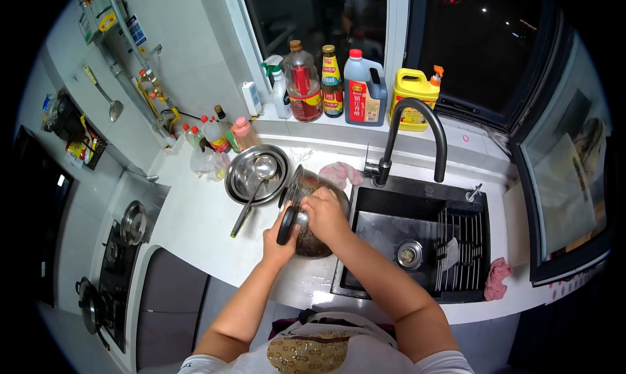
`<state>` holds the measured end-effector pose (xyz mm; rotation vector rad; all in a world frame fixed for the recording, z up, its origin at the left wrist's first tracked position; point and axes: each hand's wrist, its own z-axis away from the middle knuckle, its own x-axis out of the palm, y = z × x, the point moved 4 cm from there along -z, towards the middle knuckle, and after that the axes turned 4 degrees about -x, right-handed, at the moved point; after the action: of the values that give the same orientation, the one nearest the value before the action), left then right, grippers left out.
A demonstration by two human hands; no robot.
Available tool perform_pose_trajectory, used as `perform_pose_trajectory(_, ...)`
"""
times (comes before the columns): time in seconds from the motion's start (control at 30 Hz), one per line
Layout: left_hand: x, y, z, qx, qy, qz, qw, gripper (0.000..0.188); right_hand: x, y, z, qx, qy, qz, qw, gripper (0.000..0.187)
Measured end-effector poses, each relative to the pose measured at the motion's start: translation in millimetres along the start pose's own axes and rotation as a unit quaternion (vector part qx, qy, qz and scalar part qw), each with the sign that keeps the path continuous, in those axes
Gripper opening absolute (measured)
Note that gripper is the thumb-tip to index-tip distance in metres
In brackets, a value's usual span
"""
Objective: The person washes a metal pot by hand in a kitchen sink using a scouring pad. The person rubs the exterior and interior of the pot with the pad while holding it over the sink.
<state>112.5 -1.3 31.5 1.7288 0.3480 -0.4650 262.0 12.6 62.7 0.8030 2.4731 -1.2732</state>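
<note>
A shiny steel pot [314, 245] with black handles leans tilted on the counter just left of the sink. My left hand [274, 243] is closed around one of its black handles [287, 225], low on the left side. Curled against the upper part of the pot, my right hand [326, 216] has its fingers pressed together; what is in them, if anything, is hidden. To the left stands a steel basin [238, 168], with a steel ladle [265, 168] resting in it, its dark handle over the rim. A pink cloth [340, 174] lies behind the pot.
Right of the pot is a black sink [378, 237] with a tall dark faucet [441, 146] and a wire rack [463, 243]. Several bottles line the windowsill, including a blue jug [362, 90]. Another pink cloth [498, 279] sits at the sink's right. A stove [111, 283] is far left.
</note>
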Motion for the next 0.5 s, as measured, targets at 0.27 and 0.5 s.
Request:
perform_pose_trajectory(0.27,2.3,-7.4,2.3,0.052,0.019,0.016,0.998,0.056,7.8,-17.8,14.4,0.001,0.009,0.014,1.000,0.005)
perform_pose_trajectory(0.5,5.8,-2.5,-2.8,0.038,0.009,-0.010,0.999,0.057,-6.3,7.3,0.6,0.088,0.086,0.007,0.992,0.005)
